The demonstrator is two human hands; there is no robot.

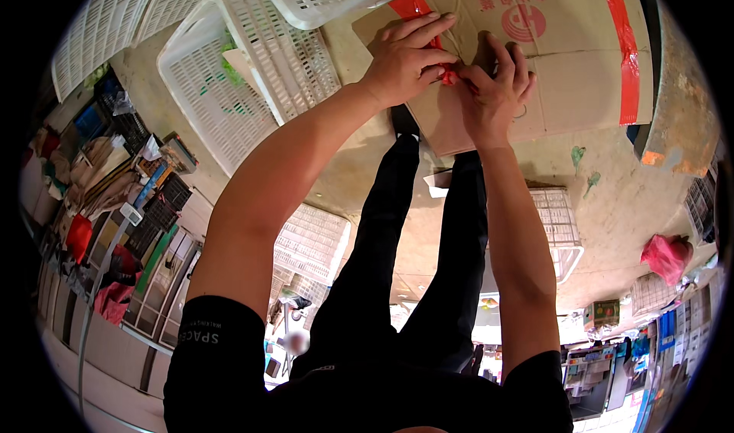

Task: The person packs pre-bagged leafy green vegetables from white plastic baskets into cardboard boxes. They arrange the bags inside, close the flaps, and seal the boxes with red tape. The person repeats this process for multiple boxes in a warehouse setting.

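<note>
Before me lies a large cardboard box point(573, 89), printed in red with writing and a round logo. My left hand point(410, 57) rests over its left part, fingers spread across the cardboard, thumb and forefinger pinching a crumpled piece of red tape point(449, 78). Close beside it, my right hand point(498, 92) has its thumb and forefinger on the same tape, its other fingers bent above the box. Part of the tape is covered by my fingers. Another strip of red tape point(626, 54) runs flat along the box's right side.
White plastic crates point(246, 66) stand on the left, one with green leaves inside. A rusty metal surface point(682, 100) borders the box on the right. Loose leaves point(578, 156) and a pink plastic bag point(666, 258) lie on the floor. More crates point(312, 244) are behind my legs.
</note>
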